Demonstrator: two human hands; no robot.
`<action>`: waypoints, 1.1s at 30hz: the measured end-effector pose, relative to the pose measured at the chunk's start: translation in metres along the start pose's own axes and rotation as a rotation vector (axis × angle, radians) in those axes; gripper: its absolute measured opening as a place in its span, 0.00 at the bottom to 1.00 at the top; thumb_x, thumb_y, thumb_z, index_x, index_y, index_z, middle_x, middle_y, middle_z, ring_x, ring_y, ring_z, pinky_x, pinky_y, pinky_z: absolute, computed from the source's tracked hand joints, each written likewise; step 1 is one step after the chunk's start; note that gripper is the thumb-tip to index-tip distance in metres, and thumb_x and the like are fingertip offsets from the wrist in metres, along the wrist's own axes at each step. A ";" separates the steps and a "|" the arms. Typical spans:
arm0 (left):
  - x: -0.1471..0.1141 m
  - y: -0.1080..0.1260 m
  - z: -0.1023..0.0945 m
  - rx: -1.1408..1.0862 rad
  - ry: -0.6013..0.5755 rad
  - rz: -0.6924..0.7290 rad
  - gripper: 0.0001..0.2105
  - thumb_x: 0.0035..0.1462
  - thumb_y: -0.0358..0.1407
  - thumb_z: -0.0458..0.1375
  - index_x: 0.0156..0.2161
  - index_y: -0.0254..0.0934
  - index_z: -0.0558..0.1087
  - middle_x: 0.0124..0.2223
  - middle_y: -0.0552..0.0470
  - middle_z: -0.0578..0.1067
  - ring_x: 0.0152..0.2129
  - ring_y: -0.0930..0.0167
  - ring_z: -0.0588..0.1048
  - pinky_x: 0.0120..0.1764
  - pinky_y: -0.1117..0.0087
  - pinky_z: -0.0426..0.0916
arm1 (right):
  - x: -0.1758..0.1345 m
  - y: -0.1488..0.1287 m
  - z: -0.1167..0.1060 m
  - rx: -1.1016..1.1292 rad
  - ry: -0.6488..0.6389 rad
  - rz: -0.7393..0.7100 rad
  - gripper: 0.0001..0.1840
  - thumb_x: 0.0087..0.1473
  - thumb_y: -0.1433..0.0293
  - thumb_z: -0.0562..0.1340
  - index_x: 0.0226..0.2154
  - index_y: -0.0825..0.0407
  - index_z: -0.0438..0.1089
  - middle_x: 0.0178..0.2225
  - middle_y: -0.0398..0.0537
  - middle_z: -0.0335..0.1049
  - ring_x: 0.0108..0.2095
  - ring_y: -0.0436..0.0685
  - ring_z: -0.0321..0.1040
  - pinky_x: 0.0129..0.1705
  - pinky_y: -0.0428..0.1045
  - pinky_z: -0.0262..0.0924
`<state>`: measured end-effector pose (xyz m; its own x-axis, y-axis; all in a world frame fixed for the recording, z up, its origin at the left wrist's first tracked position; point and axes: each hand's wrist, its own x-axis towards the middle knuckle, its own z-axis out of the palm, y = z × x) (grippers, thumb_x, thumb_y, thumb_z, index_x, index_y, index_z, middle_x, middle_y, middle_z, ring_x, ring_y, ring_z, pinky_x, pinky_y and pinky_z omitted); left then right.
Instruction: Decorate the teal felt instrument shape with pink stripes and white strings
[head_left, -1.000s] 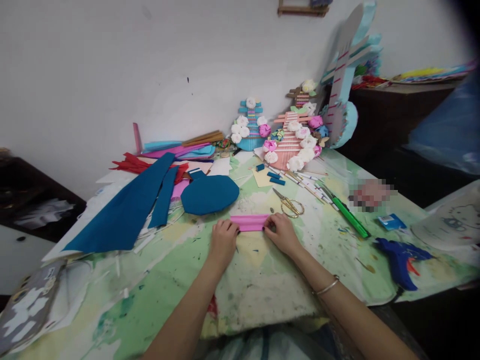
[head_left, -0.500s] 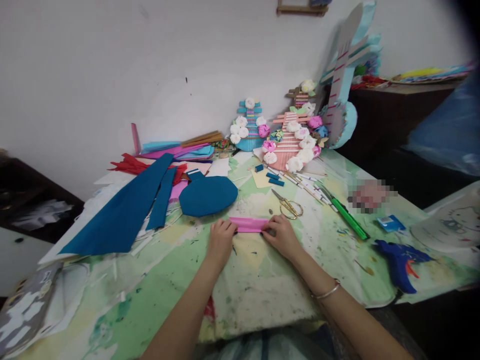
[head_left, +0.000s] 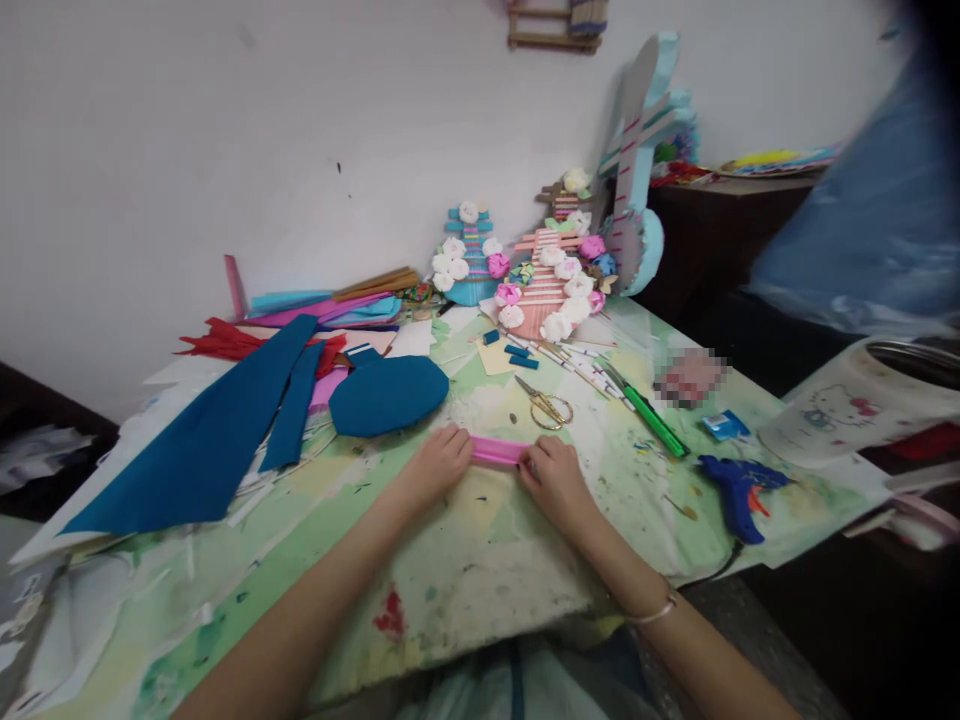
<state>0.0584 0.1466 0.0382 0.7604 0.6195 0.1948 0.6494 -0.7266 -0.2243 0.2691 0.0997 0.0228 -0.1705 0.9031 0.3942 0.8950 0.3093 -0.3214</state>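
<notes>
Strip (head_left: 498, 451), pink, pinched between left hand (head_left: 445, 460) and right hand (head_left: 555, 480); looks narrower than a moment ago, folding probably advancing.

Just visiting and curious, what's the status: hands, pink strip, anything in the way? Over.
Left hand, right hand: at opposite ends of pink strip. Gold-handled scissors just beyond, not touching it.

Wdn rack (head_left: 555, 42) on wall (head_left: 225, 130); blue plastic (head_left: 862, 225) at R, above white container (head_left: 840, 425) w/ cat print.

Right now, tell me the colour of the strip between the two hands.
The strip is pink, clearest in the head view.
</notes>
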 end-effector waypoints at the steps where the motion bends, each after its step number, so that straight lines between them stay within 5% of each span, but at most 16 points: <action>1: 0.007 0.005 -0.004 0.014 0.000 0.065 0.06 0.56 0.23 0.49 0.36 0.32 0.67 0.37 0.45 0.69 0.37 0.64 0.66 0.41 0.63 0.60 | -0.011 0.001 -0.007 -0.019 0.022 0.041 0.05 0.53 0.74 0.58 0.28 0.54 0.69 0.30 0.49 0.67 0.35 0.57 0.61 0.35 0.50 0.45; 6: 0.035 0.036 -0.011 0.063 0.015 0.353 0.06 0.55 0.23 0.50 0.36 0.31 0.67 0.35 0.44 0.68 0.34 0.63 0.66 0.37 0.63 0.62 | -0.068 -0.015 -0.018 -0.075 0.094 0.248 0.06 0.54 0.76 0.55 0.28 0.54 0.66 0.25 0.45 0.69 0.29 0.55 0.63 0.35 0.51 0.44; 11: 0.025 0.046 -0.008 -0.022 -0.009 0.434 0.07 0.54 0.25 0.52 0.39 0.29 0.69 0.38 0.41 0.70 0.37 0.62 0.68 0.40 0.61 0.63 | -0.092 -0.049 0.002 -0.073 0.177 0.267 0.07 0.52 0.77 0.55 0.26 0.53 0.65 0.24 0.45 0.67 0.28 0.55 0.60 0.36 0.51 0.45; 16: 0.005 0.046 -0.001 -0.130 0.013 0.325 0.13 0.58 0.26 0.48 0.47 0.30 0.67 0.48 0.39 0.70 0.48 0.62 0.67 0.47 0.60 0.62 | -0.094 -0.061 0.004 -0.051 0.195 0.290 0.05 0.51 0.76 0.56 0.26 0.53 0.65 0.27 0.48 0.65 0.33 0.58 0.58 0.36 0.52 0.47; 24: -0.005 0.092 -0.002 -0.296 0.050 -0.131 0.24 0.59 0.42 0.48 0.54 0.24 0.63 0.56 0.33 0.65 0.57 0.55 0.59 0.54 0.52 0.56 | -0.098 -0.060 -0.003 -0.023 0.255 0.280 0.04 0.54 0.74 0.56 0.32 0.55 0.67 0.36 0.53 0.66 0.39 0.61 0.56 0.40 0.56 0.52; 33: -0.014 0.093 -0.004 -0.374 0.000 -0.190 0.29 0.56 0.44 0.50 0.59 0.28 0.58 0.60 0.36 0.61 0.58 0.56 0.56 0.57 0.51 0.50 | -0.103 -0.050 -0.016 -0.015 0.163 0.266 0.12 0.51 0.70 0.58 0.40 0.51 0.69 0.48 0.54 0.65 0.48 0.67 0.53 0.47 0.63 0.49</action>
<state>0.1086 0.0690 0.0185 0.6273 0.7528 0.1994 0.7325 -0.6573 0.1774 0.2481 -0.0138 0.0118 0.1377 0.8916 0.4314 0.9054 0.0634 -0.4198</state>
